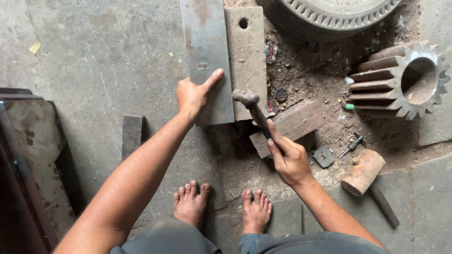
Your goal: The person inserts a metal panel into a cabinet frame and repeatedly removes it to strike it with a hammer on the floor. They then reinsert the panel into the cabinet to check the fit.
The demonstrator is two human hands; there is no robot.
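My left hand (193, 96) rests on a long flat steel bar (205, 42) lying on the concrete floor, index finger stretched toward a small mark on it. My right hand (289, 157) grips the handle of a rusty hammer (248, 99), whose head hovers just right of the bar's near end. A second, rust-brown plate with a hole (246, 51) lies against the bar's right side. My bare feet (221, 207) stand below.
A large rusty gear (405, 80) lies at right, a big toothed wheel (329, 14) at the top. A wooden block (292, 124), a heavy mallet (365, 174), a small screwdriver (351, 146) and a rusted metal frame (33, 155) at left surround me.
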